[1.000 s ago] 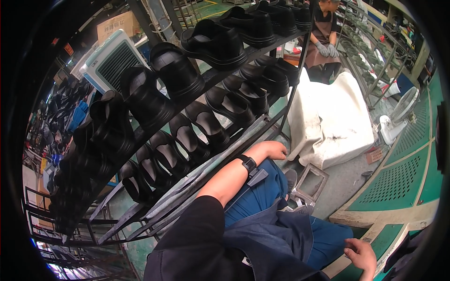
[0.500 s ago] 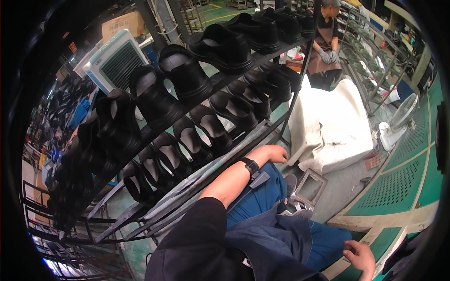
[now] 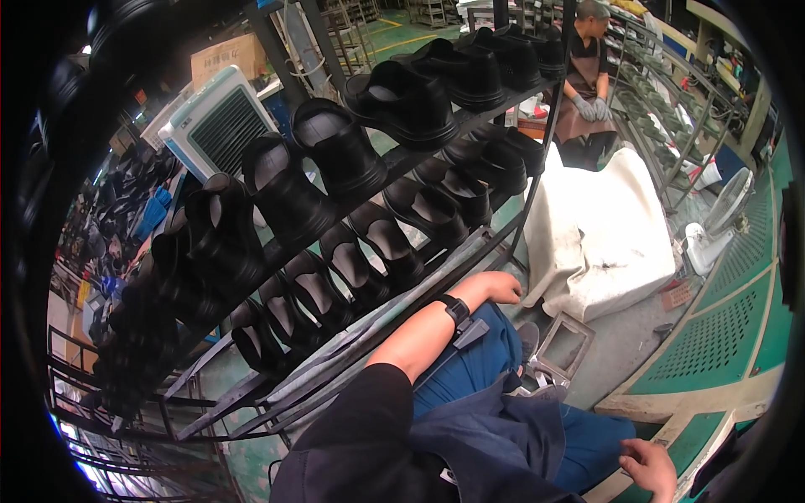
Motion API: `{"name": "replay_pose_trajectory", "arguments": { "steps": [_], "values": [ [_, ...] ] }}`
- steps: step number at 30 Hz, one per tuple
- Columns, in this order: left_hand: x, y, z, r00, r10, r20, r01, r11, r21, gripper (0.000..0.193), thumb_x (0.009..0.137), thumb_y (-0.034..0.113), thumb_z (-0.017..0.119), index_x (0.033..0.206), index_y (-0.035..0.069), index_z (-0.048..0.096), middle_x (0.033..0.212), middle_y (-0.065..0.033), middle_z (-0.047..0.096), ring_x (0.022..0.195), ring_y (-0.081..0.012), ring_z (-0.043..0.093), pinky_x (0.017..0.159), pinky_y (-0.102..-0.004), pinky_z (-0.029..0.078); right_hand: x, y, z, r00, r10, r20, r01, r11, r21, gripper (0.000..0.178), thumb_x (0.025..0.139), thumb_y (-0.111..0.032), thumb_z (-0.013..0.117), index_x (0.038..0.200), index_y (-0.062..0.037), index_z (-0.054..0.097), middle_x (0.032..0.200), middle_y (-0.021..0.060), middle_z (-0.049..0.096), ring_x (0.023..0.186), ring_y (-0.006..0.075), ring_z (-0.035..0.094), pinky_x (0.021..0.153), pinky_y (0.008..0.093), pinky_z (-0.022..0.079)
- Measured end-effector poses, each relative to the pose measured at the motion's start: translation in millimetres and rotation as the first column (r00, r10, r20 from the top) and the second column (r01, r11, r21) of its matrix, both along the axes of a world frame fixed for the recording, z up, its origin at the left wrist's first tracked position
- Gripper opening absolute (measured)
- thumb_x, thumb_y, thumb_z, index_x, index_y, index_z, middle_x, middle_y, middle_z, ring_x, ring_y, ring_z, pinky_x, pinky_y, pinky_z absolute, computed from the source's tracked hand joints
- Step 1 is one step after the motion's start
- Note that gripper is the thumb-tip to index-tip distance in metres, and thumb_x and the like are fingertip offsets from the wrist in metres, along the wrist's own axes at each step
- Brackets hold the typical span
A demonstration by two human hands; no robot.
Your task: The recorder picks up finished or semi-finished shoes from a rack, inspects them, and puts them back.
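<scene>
Left hand loosely curled, empty, beside rack — shoes toes outward, rows diagonal. Right hand — fingers half-bent, holding nothing.

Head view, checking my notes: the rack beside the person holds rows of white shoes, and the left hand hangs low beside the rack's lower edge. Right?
Not quite. The head view shows the shoes on the rack are black, not white. The rest holds: they sit in rows, and the left hand is low beside the rack's lower edge.
</scene>
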State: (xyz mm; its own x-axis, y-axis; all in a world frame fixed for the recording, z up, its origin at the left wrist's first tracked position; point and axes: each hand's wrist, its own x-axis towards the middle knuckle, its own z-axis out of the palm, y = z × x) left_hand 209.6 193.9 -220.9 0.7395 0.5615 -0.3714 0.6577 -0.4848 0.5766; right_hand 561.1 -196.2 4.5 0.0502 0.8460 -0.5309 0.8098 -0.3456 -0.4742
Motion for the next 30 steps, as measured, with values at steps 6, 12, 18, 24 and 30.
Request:
{"name": "replay_pose_trajectory", "arguments": {
  "steps": [6,12,18,24,30],
  "values": [
    [1,2,-5,1.000,-0.014,0.016,0.013,1.000,0.009,0.050,0.089,0.037,0.062,0.128,0.006,0.066,0.123,-0.0187,0.068,0.116,-0.0338,0.064,0.099,-0.0402,0.049,5,0,0,0.995,0.089,-0.046,-0.090,0.996,-0.021,0.035,0.097,-0.019,0.064,0.128,-0.0030,0.060,0.081,0.0115,0.065,0.070,0.0192,0.060,0.067,0.0335,0.049],
    [2,4,-10,1.000,-0.019,-0.003,0.019,1.000,0.011,0.049,0.088,0.037,0.062,0.126,0.007,0.067,0.124,-0.0183,0.068,0.115,-0.0348,0.064,0.099,-0.0411,0.050,12,-4,-8,0.995,0.089,-0.052,-0.089,0.996,-0.005,0.034,0.097,-0.018,0.064,0.128,-0.0039,0.061,0.080,0.0085,0.064,0.066,0.0150,0.058,0.063,0.0304,0.049],
    [7,9,-23,0.998,-0.011,-0.055,0.011,1.000,-0.002,0.048,0.085,0.036,0.063,0.125,0.010,0.069,0.122,-0.0164,0.069,0.115,-0.0344,0.064,0.100,-0.0420,0.049,16,-8,-16,0.998,0.012,-0.063,-0.016,0.998,-0.063,0.036,0.098,-0.019,0.066,0.130,-0.0051,0.061,0.091,0.0095,0.067,0.072,0.0141,0.061,0.064,0.0283,0.052],
    [14,12,-29,0.984,-0.048,-0.175,0.052,0.998,0.019,0.045,0.083,0.036,0.063,0.121,0.012,0.071,0.118,-0.0156,0.070,0.111,-0.0338,0.066,0.095,-0.0436,0.051,9,-3,-4,0.994,-0.033,-0.104,0.022,0.994,-0.110,0.040,0.098,-0.022,0.065,0.133,-0.0051,0.059,0.110,0.0150,0.069,0.094,0.0184,0.065,0.072,0.0304,0.055],
    [12,2,-18,0.978,0.021,-0.206,0.003,0.993,0.118,0.036,0.077,0.030,0.062,0.103,0.009,0.076,0.104,-0.0169,0.073,0.098,-0.0364,0.069,0.083,-0.0466,0.054,-6,1,14,0.999,0.053,0.003,-0.053,0.993,-0.110,0.041,0.098,-0.023,0.063,0.134,-0.0047,0.059,0.117,0.0172,0.068,0.106,0.0258,0.064,0.095,0.0368,0.049]
  ]
}}
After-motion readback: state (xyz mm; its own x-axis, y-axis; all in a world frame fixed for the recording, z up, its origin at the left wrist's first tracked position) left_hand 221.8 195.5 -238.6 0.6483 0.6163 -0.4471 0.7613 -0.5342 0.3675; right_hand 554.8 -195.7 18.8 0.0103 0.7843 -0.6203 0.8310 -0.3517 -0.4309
